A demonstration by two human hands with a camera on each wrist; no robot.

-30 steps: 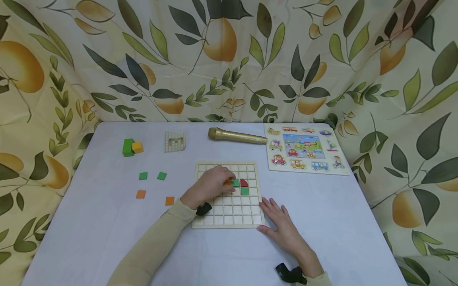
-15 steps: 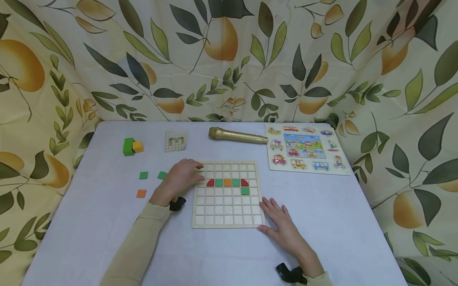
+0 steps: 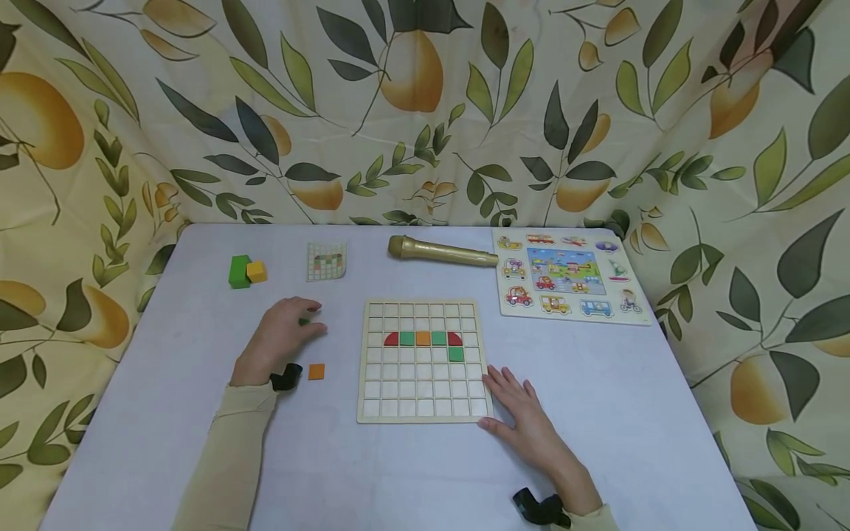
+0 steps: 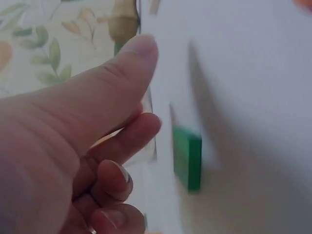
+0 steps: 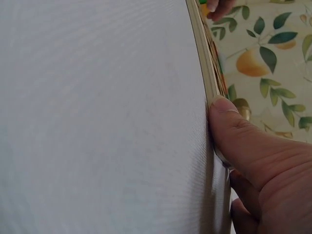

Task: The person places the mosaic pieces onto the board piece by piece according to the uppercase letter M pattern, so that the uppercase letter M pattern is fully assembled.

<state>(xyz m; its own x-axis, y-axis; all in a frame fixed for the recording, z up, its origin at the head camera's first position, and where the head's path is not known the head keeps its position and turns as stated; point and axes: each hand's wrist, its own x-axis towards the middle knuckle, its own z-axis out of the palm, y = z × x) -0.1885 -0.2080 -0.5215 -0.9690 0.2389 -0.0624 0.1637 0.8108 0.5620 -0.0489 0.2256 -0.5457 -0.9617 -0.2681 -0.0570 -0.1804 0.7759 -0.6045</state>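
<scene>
My left hand (image 3: 275,339) hovers at the left of the table, thumb and fingers apart around a small green square tile (image 3: 303,321). In the left wrist view the green tile (image 4: 187,158) lies beside the fingers, with a gap between. On the wooden grid board (image 3: 425,391) sits a row of red quarter-round, green and orange tiles (image 3: 423,338), and one green tile (image 3: 456,355) is below its right end. My right hand (image 3: 527,428) rests with straight fingers at the board's lower right edge; in the right wrist view its thumb (image 5: 239,131) touches the board's edge.
An orange tile (image 3: 316,372) lies between my left hand and the board. Behind are green and yellow blocks (image 3: 247,272), a small pattern card (image 3: 326,262), a gold microphone (image 3: 441,252) and a vehicle picture puzzle (image 3: 571,284). Patterned cloth (image 3: 425,147) hangs behind the table.
My left hand has left the board and moved left to the loose tiles. The orange tile it was at now shows in the row. My right hand has stayed in place.
</scene>
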